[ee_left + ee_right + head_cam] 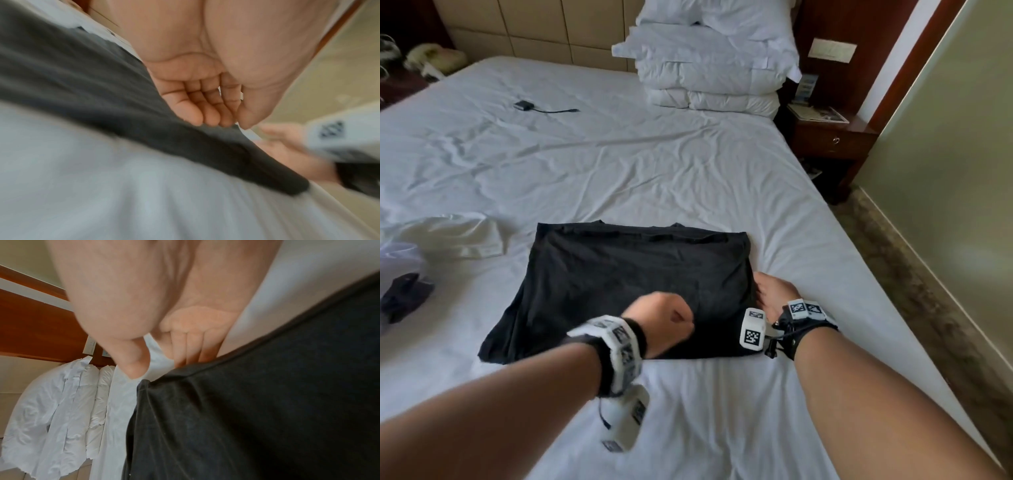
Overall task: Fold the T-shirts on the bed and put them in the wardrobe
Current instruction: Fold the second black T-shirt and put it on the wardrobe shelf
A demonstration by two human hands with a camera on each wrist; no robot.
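I am working on the black T-shirt (626,284), which is lying partly folded on the white bed (619,164), close to its near edge, with other clothes bunched at the left. My left hand (659,322) is hovering over the shirt's near edge, fingers loosely curled and holding nothing. My right hand (774,291) is sliding relaxed fingers (193,352) under the shirt's right edge. To fold well, I should be lifting that side evenly and laying it across without wrinkles. The collar is pointing away from me, towards the pillows (715,61); the long axis is running from me to the headboard.
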